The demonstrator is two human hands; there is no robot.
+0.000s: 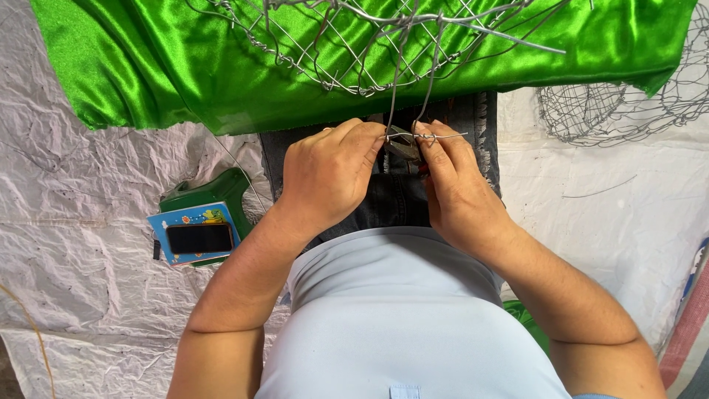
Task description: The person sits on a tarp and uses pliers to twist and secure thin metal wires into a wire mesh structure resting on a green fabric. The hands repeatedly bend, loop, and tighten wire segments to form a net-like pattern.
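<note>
Two hands work together at the centre of the view, above the lap. The left hand [329,174] is closed with its fingertips pinched on a thin wire [443,136] at the point where two strands hang from the wire mesh frame [354,52]. The right hand [454,188] is closed around a pair of pliers [402,144], whose jaws sit at the same twisted joint, touching the wire.

The wire runs from the joint up to the far mesh frame, which rests on a shiny green cloth [148,59]. A short free end projects to the right of the joint.

Handling judgement: the wire looks light and springy, stiff enough to hold a bend, with a sharp cut end. Hold it just beside the twist, not at the free tip. The mesh frame looks light but easily deformed.

To the left, on the crumpled white sheet [74,222], a green stool [214,192] carries a blue card and a dark phone [199,238]. A second mesh frame [605,111] lies at far right.
</note>
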